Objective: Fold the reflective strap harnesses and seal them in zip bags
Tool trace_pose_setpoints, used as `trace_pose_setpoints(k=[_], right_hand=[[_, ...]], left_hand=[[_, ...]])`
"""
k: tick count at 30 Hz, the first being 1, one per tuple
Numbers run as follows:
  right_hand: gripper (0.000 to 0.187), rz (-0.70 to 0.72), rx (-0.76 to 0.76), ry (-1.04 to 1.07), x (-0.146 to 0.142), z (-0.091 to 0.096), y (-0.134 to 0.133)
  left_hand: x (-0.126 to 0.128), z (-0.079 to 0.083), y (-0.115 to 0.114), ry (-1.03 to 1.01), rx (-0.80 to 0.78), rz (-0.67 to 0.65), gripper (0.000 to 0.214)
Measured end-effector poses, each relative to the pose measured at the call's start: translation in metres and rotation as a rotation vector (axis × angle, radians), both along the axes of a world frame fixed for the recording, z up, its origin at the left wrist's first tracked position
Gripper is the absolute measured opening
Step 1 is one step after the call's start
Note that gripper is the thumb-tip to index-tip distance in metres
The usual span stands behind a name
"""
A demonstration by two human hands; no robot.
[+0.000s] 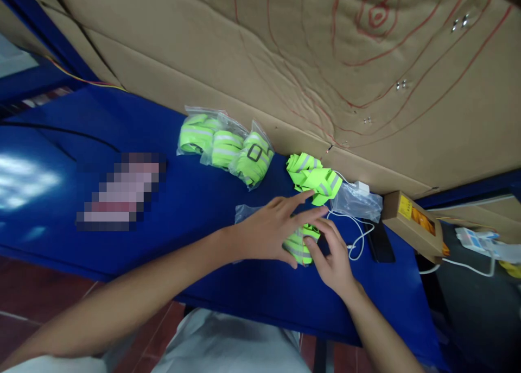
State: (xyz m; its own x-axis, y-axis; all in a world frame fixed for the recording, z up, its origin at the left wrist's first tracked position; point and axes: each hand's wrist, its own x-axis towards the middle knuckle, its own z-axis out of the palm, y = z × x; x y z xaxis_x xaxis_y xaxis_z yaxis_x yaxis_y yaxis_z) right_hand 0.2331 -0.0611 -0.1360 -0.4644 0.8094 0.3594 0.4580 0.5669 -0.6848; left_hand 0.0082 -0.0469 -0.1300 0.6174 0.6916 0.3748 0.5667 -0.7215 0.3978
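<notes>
A rolled neon-green reflective strap (299,249) with silver stripes lies between my hands, partly covered by them. Clear plastic of a bag (243,212) shows to the left, beyond my left wrist. My left hand (271,227) reaches over the rolled strap from the left, its fingers stretched and spread. At the roll's right side, my right hand (336,259) has its thumb against the strap and its fingers bent around the edge. The fingertips of both hands come close together above it. Behind them lies a loose, crumpled reflective strap (315,177).
Three bagged reflective straps (226,147) stand along the cardboard wall (195,63) on the blue table (195,199). To the right are an empty plastic bag (358,200), a white cable (361,237), a black phone (380,242) and a cardboard box (413,226). A pixelated patch covers something at left.
</notes>
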Motion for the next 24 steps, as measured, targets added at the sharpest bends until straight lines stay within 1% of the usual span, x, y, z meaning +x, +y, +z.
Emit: trace_pose_setpoints(k=[1, 2, 4, 6, 9, 10, 12, 14, 15, 16, 17, 19, 20, 22, 24], right_hand=[[0.038, -0.009, 0.005, -0.008, 0.001, -0.001, 0.000], [0.037, -0.020, 0.019, -0.018, 0.002, -0.001, 0.000], [0.034, -0.044, 0.059, -0.026, 0.004, -0.002, 0.000], [0.032, -0.045, 0.079, -0.019, 0.006, -0.002, 0.000], [0.029, -0.021, 0.070, 0.014, 0.006, -0.002, -0.001], [0.028, -0.012, 0.055, 0.021, 0.005, -0.003, -0.002], [0.023, 0.028, 0.009, 0.013, 0.001, -0.006, -0.005], [0.016, 0.085, -0.033, -0.018, -0.005, -0.012, -0.007], [0.014, 0.110, -0.051, -0.029, -0.008, -0.015, -0.007], [0.014, 0.123, -0.071, -0.027, -0.011, -0.017, -0.007], [0.015, 0.121, -0.095, -0.015, -0.014, -0.019, -0.007], [0.019, 0.084, -0.149, 0.022, -0.016, -0.020, -0.005], [0.019, 0.060, -0.164, 0.040, -0.016, -0.019, -0.004], [0.019, 0.012, -0.147, 0.062, -0.014, -0.017, -0.003], [0.021, -0.010, -0.087, 0.070, -0.011, -0.014, -0.004]], left_hand=[[-0.002, 0.000, 0.003, -0.004, -0.060, 0.028, 0.127], [-0.003, 0.000, 0.006, 0.004, -0.122, 0.046, 0.118], [-0.005, -0.001, 0.010, 0.038, -0.222, 0.057, 0.092], [-0.004, -0.001, 0.012, 0.059, -0.251, 0.047, 0.075], [-0.001, 0.001, 0.012, 0.020, -0.241, 0.047, 0.068], [0.000, 0.003, 0.011, -0.031, -0.257, 0.056, 0.063], [-0.001, 0.010, 0.009, -0.215, -0.318, 0.036, 0.049], [-0.005, 0.019, 0.007, -0.408, -0.377, -0.055, 0.038], [-0.009, 0.024, 0.006, -0.450, -0.396, -0.098, 0.033], [-0.013, 0.028, 0.005, -0.438, -0.409, -0.117, 0.031], [-0.017, 0.032, 0.004, -0.381, -0.425, -0.102, 0.036], [-0.024, 0.035, 0.003, -0.204, -0.494, 0.005, 0.057], [-0.027, 0.035, 0.003, -0.121, -0.535, 0.066, 0.062], [-0.031, 0.033, 0.005, -0.027, -0.621, 0.144, 0.056], [-0.032, 0.030, 0.008, -0.040, -0.683, 0.145, 0.045]])
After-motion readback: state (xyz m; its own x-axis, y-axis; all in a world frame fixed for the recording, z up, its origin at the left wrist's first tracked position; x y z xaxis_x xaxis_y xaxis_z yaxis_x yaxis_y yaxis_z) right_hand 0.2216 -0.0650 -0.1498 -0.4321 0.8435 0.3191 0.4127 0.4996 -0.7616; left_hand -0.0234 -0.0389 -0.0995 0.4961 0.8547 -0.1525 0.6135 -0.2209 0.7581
